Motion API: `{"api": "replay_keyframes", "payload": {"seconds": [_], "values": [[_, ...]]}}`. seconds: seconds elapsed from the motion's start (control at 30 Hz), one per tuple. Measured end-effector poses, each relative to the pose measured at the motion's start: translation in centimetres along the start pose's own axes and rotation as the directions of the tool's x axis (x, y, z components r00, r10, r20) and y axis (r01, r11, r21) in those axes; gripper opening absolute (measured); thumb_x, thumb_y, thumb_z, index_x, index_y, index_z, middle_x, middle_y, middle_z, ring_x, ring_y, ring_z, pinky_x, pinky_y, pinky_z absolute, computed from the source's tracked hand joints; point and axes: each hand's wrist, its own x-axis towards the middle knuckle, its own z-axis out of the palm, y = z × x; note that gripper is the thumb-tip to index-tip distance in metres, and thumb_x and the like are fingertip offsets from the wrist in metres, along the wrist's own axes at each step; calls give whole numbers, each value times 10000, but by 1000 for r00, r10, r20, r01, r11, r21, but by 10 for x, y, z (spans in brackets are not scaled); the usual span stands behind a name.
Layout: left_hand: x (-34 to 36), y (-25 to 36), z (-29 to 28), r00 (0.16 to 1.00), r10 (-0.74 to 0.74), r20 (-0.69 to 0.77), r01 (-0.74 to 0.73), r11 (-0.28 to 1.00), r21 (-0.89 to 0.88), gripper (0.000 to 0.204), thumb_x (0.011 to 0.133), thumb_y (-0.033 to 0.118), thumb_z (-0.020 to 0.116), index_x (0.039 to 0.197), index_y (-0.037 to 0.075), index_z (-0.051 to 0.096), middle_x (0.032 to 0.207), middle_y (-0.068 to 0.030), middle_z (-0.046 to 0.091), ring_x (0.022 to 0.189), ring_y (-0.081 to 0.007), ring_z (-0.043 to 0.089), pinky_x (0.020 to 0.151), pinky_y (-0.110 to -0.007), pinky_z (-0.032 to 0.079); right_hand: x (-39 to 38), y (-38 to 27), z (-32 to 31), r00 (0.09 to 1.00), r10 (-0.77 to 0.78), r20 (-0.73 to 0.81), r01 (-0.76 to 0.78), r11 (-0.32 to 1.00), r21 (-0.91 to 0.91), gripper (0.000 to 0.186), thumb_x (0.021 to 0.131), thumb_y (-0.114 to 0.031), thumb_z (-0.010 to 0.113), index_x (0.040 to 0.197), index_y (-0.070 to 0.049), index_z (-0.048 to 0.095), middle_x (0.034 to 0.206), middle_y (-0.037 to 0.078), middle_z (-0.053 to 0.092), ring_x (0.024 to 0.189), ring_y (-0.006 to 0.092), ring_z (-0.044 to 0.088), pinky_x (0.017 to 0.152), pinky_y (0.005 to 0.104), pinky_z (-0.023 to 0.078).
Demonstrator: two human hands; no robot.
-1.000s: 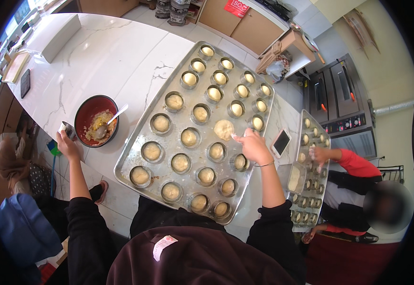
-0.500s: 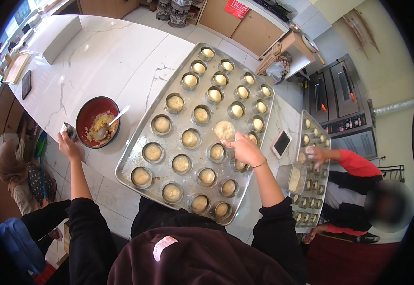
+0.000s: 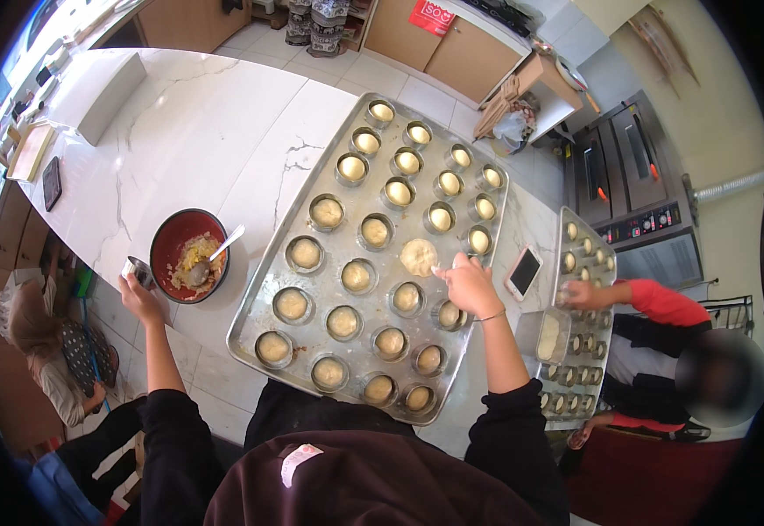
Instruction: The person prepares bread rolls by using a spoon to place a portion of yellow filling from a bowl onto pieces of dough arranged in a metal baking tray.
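Note:
My left hand (image 3: 142,300) grips a small metal ring mould (image 3: 139,270) beside a bowl (image 3: 161,237) with a dark red inside. A spoon (image 3: 227,243) leans in the bowl's crumbly yellow-and-pale filling (image 3: 191,259). My right hand (image 3: 471,287) is over the right side of a large metal tray (image 3: 264,285), holding nothing that I can see. Its outstretched, whitened fingertip is at the edge of a flattened dough round (image 3: 419,258), which lies on the tray without a ring. Around it stand several rings with dough pieces, such as a dough ball (image 3: 375,231).
A phone (image 3: 523,272) lies right of the tray. Beyond it, a co-worker's hand (image 3: 582,295) is over a second tray (image 3: 566,230), near a metal container (image 3: 543,337). A dark phone (image 3: 52,184) rests at the far left. Ovens (image 3: 632,175) stand back right.
My right hand has shifted slightly down and right, and its fingertip has moved to the dough round's right edge. My left hand still holds the ring by the bowl. The view has tilted slightly.

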Motion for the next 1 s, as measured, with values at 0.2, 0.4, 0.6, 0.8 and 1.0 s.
{"api": "replay_keyframes", "payload": {"seconds": [0.2, 0.4, 0.6, 0.8, 1.0], "values": [[-2, -2, 1, 998, -56, 20, 57, 997, -57, 391, 869, 323, 376, 942, -36, 513, 739, -98, 572, 602, -161, 543, 480, -270, 442, 29, 4, 23, 941, 6, -339, 162, 870, 466, 283, 772, -69, 513, 1014, -144, 641, 906, 122, 464, 801, 290, 493, 714, 348, 426], [-2, -6, -4, 998, -21, 60, 21, 1000, 5, 423, 862, 348, 374, 972, -39, 504, 787, -107, 576, 644, -168, 550, 518, -274, 451, 41, -26, 10, 910, 7, -414, 97, 969, 228, 301, 807, -91, 470, 1028, -211, 636, 902, 105, 460, 822, 273, 459, 745, 379, 385], [-4, 6, -4, 996, -59, 62, 62, 997, -47, 439, 848, 361, 374, 992, -34, 501, 794, -99, 570, 678, -171, 542, 559, -288, 439, 42, -38, 1, 928, 87, -363, -11, 978, 207, 236, 842, -190, 468, 994, -233, 644, 919, 96, 458, 869, 275, 445, 765, 450, 343], [-4, 3, -5, 997, -50, 60, 52, 998, -31, 422, 854, 351, 372, 994, -26, 499, 796, -97, 563, 672, -171, 534, 557, -285, 436, 40, -41, 1, 958, 84, -275, -56, 993, 108, 229, 843, -191, 458, 938, -212, 666, 943, 76, 454, 884, 269, 445, 761, 440, 341], [-5, 3, -8, 996, -49, 79, 51, 998, -27, 409, 858, 337, 375, 997, -30, 490, 788, -93, 554, 673, -165, 527, 554, -282, 431, 36, -51, 1, 963, 42, -265, -35, 999, 32, 239, 833, -183, 457, 951, -223, 660, 968, 64, 465, 903, 262, 443, 757, 425, 327]]}}
